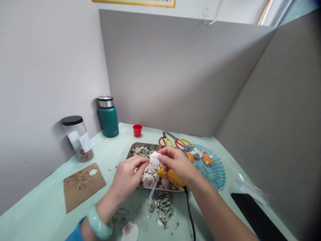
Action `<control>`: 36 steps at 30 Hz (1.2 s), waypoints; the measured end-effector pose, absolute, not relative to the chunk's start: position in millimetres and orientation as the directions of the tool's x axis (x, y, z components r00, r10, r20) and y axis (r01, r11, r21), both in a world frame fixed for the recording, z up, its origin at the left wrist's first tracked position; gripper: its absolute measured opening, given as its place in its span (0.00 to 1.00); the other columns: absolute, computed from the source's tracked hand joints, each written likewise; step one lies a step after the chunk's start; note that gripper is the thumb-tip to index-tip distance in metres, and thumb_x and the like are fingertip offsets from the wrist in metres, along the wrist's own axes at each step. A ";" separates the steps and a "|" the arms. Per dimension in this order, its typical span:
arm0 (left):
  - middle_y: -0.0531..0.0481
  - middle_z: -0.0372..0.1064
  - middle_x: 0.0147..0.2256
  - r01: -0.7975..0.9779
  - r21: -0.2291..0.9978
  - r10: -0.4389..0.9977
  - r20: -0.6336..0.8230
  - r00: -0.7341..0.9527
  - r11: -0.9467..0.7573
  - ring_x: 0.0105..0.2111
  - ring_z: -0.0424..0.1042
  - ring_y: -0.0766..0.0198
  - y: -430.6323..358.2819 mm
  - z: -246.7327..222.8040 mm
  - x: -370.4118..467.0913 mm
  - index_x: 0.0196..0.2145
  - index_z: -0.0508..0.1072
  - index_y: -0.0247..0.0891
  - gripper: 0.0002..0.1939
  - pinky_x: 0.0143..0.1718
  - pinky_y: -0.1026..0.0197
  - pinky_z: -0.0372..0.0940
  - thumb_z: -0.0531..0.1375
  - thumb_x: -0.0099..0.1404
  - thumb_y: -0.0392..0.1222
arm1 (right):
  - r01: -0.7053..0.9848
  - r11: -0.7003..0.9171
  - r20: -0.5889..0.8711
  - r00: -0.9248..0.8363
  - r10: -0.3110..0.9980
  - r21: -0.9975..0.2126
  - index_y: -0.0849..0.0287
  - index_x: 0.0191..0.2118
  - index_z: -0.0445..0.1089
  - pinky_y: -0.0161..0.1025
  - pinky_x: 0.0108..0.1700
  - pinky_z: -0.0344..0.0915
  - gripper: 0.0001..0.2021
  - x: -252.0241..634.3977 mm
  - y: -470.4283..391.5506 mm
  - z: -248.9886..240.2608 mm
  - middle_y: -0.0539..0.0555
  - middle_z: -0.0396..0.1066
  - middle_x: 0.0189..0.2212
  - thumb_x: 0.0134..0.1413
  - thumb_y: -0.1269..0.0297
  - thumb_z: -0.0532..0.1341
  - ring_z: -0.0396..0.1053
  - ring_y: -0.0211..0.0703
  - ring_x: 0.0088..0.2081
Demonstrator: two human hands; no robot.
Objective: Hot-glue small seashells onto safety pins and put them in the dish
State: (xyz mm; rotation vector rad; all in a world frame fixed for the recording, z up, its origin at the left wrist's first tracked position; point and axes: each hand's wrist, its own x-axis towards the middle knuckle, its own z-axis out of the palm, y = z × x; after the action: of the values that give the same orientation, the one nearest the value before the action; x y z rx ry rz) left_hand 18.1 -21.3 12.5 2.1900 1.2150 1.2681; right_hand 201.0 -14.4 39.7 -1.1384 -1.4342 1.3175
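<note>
Silver clips lie close to us; beyond, the glue gun sits under our right hand, which pinches the shell above the tray. Our left hand meets its edge, grip unclear. Best we steady it, fingertips off hot parts.

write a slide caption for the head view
Right hand pinches a small white spotted piece, left hand at its edge, above a metal tray of shells.

Room lies between bottle and red cup, while the yellow tool (corded) partly obstructs the tray
</note>
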 end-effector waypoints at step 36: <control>0.47 0.73 0.39 0.396 0.830 0.917 0.385 0.105 -0.393 0.42 0.68 0.57 -17.3 20.7 14.1 0.34 0.74 0.40 0.12 0.45 0.57 0.60 0.53 0.62 0.46 | 0.016 -0.051 -0.054 -0.299 0.953 -0.999 0.59 0.32 0.60 0.29 0.22 0.64 0.05 193.3 -18.9 40.2 0.46 0.64 0.22 0.52 0.66 0.58 0.64 0.31 0.21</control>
State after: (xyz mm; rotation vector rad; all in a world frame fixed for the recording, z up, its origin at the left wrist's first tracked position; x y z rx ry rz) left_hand 14.1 -17.3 20.7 1.8515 1.2778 1.2628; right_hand 193.3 -18.9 40.2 -1.0959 -1.4111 1.4678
